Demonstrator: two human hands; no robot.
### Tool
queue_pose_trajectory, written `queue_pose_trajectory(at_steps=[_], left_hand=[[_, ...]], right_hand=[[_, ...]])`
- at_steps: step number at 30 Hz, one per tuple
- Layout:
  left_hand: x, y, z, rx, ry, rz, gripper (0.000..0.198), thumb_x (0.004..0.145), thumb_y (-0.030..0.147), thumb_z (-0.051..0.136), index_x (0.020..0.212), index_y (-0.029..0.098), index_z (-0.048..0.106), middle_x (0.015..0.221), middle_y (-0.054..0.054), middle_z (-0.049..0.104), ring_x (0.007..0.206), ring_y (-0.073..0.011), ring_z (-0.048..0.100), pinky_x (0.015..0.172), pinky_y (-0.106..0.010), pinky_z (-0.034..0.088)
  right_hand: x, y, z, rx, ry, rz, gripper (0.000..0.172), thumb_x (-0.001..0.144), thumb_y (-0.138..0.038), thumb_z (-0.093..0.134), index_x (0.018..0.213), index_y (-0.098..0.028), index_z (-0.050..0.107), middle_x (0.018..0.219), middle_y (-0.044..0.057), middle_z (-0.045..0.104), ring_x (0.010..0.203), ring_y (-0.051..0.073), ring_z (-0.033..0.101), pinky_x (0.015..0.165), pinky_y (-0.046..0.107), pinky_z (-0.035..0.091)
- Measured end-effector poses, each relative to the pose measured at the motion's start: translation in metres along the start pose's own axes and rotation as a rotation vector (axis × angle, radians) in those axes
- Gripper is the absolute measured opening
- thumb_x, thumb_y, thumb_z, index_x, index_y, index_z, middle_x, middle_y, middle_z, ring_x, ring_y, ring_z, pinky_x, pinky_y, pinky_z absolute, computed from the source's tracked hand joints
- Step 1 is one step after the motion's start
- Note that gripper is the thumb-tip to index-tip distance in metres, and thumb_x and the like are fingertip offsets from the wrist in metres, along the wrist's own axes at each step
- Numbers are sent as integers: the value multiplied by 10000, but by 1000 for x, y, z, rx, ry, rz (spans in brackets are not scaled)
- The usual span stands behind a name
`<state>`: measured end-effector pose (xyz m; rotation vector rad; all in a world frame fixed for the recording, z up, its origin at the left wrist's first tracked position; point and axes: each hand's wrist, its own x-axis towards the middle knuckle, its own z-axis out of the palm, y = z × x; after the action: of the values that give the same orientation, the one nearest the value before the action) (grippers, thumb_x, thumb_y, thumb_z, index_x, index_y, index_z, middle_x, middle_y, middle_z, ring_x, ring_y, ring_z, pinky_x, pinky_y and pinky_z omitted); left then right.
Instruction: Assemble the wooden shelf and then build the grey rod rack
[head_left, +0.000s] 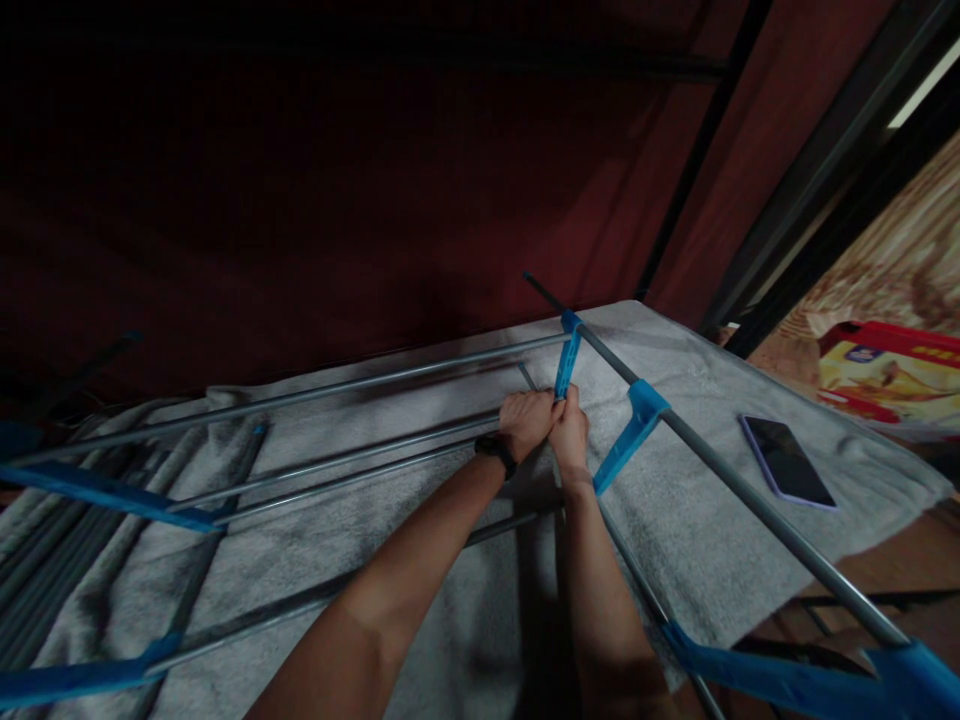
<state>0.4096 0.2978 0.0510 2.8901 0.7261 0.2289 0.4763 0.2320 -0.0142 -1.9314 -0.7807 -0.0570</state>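
Observation:
A frame of grey metal tubes [750, 495] joined by blue plastic brackets [628, 430] stands over a grey cloth. My left hand [527, 420], with a black band at the wrist, is closed around the lower end of a blue bracket [568, 362], where the thin horizontal rods [405, 440] end. Right beside it, touching it, my right hand [570, 428] is closed at the same bracket end. The fingers of both hands partly hide that joint.
The grey cloth [705, 390] covers the surface under the frame. A phone [787, 460] lies on it at the right. Loose grey tubes [60, 560] lie at the left. Further right is a red and yellow package [892, 375]. A dark red wall [337, 220] rises behind.

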Motion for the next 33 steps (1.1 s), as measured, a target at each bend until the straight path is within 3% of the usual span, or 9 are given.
queue_pose_trajectory(at_steps=[6, 11, 20, 24, 28, 33], left_hand=[[-3, 1, 2, -46, 16, -34, 475, 964, 479, 330, 963, 160, 683, 956, -135, 723, 898, -266, 677, 825, -403, 484], [-10, 0, 0, -78, 30, -18, 495, 953, 517, 347, 978, 159, 688, 936, -129, 723, 919, -238, 675, 848, -364, 482], [-13, -5, 4, -142, 44, 7, 571, 937, 587, 300, 942, 169, 688, 934, -129, 719, 932, -249, 677, 846, -378, 485], [-12, -5, 5, -122, 82, 5, 566, 935, 600, 286, 1037, 156, 622, 892, -121, 712, 899, -265, 682, 799, -388, 493], [-15, -4, 0, -108, 98, -7, 541, 941, 587, 287, 1133, 142, 530, 873, -118, 709, 869, -266, 688, 752, -378, 490], [-22, -5, -15, -109, 78, 41, 390, 963, 496, 337, 1099, 194, 542, 891, -92, 718, 858, -238, 690, 741, -351, 477]], right_hand=[[-3, -3, -1, -60, -22, 44, 350, 858, -232, 329, 1139, -185, 533, 701, 8, 509, 606, 156, 401, 576, 274, 249], [-4, 0, 2, -145, 25, 65, 378, 878, -270, 309, 1160, -192, 548, 665, 7, 468, 574, 158, 369, 564, 282, 213], [-4, 3, 2, -180, 28, 35, 386, 864, -294, 330, 1161, -201, 558, 745, 52, 552, 581, 174, 401, 565, 287, 247], [-6, 1, 1, -168, 29, 36, 387, 869, -310, 325, 1143, -179, 565, 755, 77, 573, 601, 187, 433, 575, 295, 263], [-9, 3, 2, -115, 29, 23, 408, 855, -343, 370, 1186, -182, 546, 799, 88, 601, 633, 196, 470, 589, 289, 291], [-9, 9, 2, -114, 9, 22, 371, 817, -335, 419, 1128, -193, 561, 781, 74, 595, 624, 193, 458, 579, 286, 291]])
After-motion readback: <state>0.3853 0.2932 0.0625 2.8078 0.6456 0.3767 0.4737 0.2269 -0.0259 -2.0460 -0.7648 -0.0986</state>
